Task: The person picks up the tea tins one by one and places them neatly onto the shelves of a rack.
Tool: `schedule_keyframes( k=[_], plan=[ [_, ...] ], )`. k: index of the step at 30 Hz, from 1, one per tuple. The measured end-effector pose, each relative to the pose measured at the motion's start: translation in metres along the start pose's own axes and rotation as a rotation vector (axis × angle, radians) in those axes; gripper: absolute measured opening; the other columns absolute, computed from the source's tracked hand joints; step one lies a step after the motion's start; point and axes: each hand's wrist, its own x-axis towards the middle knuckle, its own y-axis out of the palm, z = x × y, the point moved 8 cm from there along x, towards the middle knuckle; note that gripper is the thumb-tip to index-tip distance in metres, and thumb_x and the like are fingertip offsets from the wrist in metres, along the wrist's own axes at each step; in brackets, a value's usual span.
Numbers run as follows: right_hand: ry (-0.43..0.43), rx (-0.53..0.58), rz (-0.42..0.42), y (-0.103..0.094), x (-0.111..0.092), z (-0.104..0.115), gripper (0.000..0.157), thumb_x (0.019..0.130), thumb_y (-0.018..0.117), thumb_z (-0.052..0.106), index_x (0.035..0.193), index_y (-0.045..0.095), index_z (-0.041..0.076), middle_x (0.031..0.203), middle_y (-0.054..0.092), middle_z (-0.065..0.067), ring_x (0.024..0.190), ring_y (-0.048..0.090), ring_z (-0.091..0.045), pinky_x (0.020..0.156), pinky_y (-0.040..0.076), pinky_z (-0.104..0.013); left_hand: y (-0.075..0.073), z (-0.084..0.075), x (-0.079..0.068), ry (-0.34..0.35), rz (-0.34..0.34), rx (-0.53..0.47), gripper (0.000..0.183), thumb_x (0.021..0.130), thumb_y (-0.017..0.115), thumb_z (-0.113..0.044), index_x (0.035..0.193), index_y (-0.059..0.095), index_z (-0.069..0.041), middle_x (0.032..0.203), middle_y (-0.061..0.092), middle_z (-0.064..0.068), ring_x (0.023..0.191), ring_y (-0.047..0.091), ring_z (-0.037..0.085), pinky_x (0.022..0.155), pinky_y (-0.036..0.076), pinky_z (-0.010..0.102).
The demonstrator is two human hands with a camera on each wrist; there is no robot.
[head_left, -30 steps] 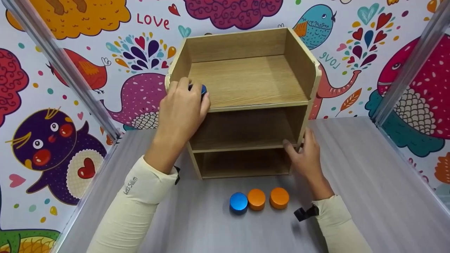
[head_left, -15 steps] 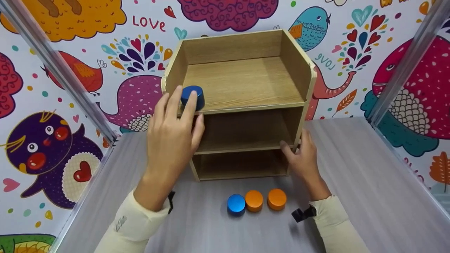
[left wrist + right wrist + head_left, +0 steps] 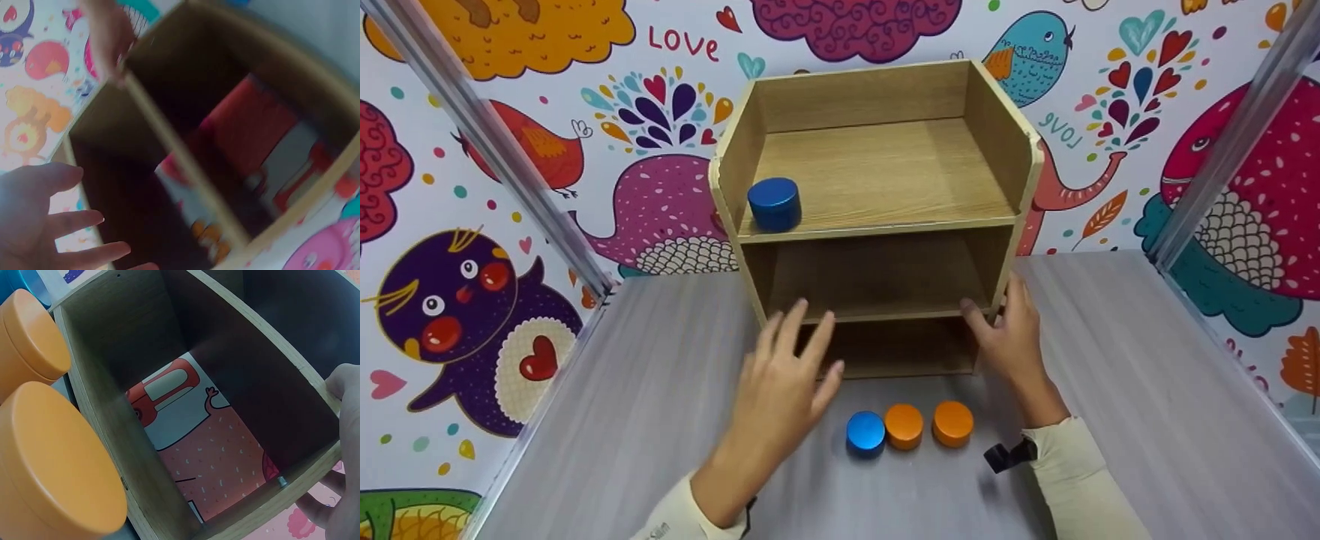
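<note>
A three-tier wooden shelf [image 3: 877, 172] stands upright on the table. On the front left of its top tier sits a blue round tin [image 3: 775, 204]. My left hand [image 3: 780, 390], fingers spread and holding nothing, hovers before the lower left of the shelf; the left wrist view also shows this hand [image 3: 34, 219] bare. My right hand [image 3: 1011, 337] grips the shelf's right side, thumb on the middle board's front edge, other fingers around the outside. On the table in front stand another blue tin [image 3: 865, 433] and two orange tins, one [image 3: 904, 426] beside it and one [image 3: 953, 424] farther right.
A grey table [image 3: 1110, 375] lies under everything. Printed cartoon walls [image 3: 660, 210] rise behind and at both sides, with metal posts [image 3: 510, 165] at the corners. The lower two shelf compartments are open at the front, and the wall print shows through their backs.
My left hand has let go of the blue tin on the top tier and moved down and right, toward the shelf's lower front. The right hand keeps its grip.
</note>
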Motion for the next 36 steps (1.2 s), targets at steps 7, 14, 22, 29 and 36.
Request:
schedule_keyframes(
  k=[7,14,22,29,36],
  plan=[
    [-0.011,-0.010,-0.009,0.000,0.001,-0.010,0.064,0.081,0.070,0.028,0.137,0.041,0.014,0.120,0.051,-0.006,0.107,0.054,-0.020,0.084,0.050,-0.051,0.054,-0.017,-0.032,-0.004,0.207,-0.015,0.052,0.086,0.059,-0.048,0.130,0.054,-0.022,0.137,0.047,0.011,0.116,0.052,0.036,0.073,0.051,0.057],
    [-0.008,-0.009,-0.008,-0.001,0.000,-0.009,0.064,0.082,0.070,0.028,0.137,0.041,0.012,0.120,0.051,-0.008,0.106,0.054,-0.021,0.084,0.050,-0.051,0.082,-0.026,-0.046,0.004,0.319,-0.027,0.055,0.086,0.058,-0.051,0.132,0.053,-0.022,0.134,0.048,0.011,0.111,0.055,0.035,0.071,0.051,0.058],
    [-0.003,-0.018,-0.011,0.000,0.001,-0.008,0.066,0.081,0.070,0.029,0.138,0.040,0.014,0.121,0.050,-0.007,0.107,0.053,-0.021,0.084,0.050,-0.051,0.100,-0.031,-0.057,0.031,0.336,0.004,0.054,0.087,0.055,-0.051,0.131,0.054,-0.021,0.125,0.054,0.013,0.100,0.060,0.032,0.063,0.053,0.050],
    [0.017,-0.002,0.002,0.001,0.001,-0.009,0.067,0.082,0.070,0.028,0.140,0.039,0.016,0.124,0.050,-0.007,0.109,0.053,-0.022,0.086,0.048,-0.054,0.113,-0.032,-0.063,0.015,0.392,-0.019,0.053,0.087,0.054,-0.051,0.130,0.054,-0.019,0.120,0.056,0.014,0.098,0.059,0.032,0.064,0.052,0.051],
    [0.033,0.019,0.013,0.002,0.001,-0.009,0.068,0.082,0.070,0.027,0.141,0.037,0.016,0.126,0.049,-0.007,0.112,0.053,-0.025,0.087,0.046,-0.057,0.118,-0.032,-0.066,0.024,0.388,0.000,0.049,0.086,0.056,-0.050,0.123,0.058,-0.019,0.112,0.058,0.012,0.089,0.061,0.030,0.059,0.051,0.047]
  ],
)
